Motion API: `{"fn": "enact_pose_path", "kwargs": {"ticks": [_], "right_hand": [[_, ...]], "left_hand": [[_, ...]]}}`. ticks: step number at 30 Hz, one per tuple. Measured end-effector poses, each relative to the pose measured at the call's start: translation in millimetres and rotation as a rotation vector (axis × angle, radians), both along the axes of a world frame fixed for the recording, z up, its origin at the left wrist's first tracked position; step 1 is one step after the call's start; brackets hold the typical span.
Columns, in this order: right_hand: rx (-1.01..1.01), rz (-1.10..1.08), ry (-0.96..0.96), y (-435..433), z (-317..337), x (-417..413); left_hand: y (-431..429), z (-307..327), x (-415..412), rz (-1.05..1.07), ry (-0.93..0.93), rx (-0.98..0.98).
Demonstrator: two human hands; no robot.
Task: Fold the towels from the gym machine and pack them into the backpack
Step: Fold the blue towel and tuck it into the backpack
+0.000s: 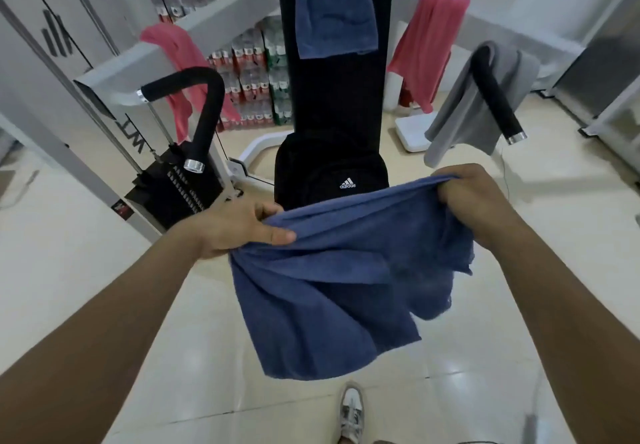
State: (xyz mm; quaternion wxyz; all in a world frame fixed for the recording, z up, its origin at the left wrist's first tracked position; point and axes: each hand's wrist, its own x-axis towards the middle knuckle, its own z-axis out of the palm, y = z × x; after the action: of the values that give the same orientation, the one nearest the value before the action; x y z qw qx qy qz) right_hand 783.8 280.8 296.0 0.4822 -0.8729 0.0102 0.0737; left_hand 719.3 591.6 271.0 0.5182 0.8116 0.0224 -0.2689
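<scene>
because we want a straight top edge to fold along, we hold the blue towel (332,281) up in the air by two points of that edge. our left hand (235,227) pinches one bunched corner, thumb on top and fingers curled under. our right hand (474,194) is closed in a fist round the other corner. the hands are apart, so the cloth sags a little between them and hangs free above the floor (485,357), touching nothing. its lower part is still rumpled, which we judge means the fold has not yet begun.

the backpack (329,173) stands just beyond the towel, leaning on the machine's black pad (332,97), near enough to drop a folded towel in. we cannot tell whether it is open.

more towels wait on the machine, draped where they were left: a second blue one (336,10) over the pad's top, a grey one (478,97) over the right handle, a pink one (180,62) over the left arm, and another pink one (429,41) further right.
</scene>
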Motion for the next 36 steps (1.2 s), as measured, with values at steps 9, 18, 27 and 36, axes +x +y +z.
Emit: {"fn": "enact_pose_path", "kwargs": {"ticks": [9,18,27,36], "right_hand": [[0.318,-0.286,0.312,7,-4,-78],[0.613,-0.134,0.351,71,11,-168],[0.887,-0.015,0.242,128,7,-223],[0.962,0.046,0.403,113,14,-229]], "left_hand": [[61,-102,-111,0.259,-0.167,0.473],[30,-1,-162,0.433,0.155,-0.489],[-44,51,-184,0.468,-0.134,-0.723],[-66,66,-205,0.445,-0.854,0.455]]}}
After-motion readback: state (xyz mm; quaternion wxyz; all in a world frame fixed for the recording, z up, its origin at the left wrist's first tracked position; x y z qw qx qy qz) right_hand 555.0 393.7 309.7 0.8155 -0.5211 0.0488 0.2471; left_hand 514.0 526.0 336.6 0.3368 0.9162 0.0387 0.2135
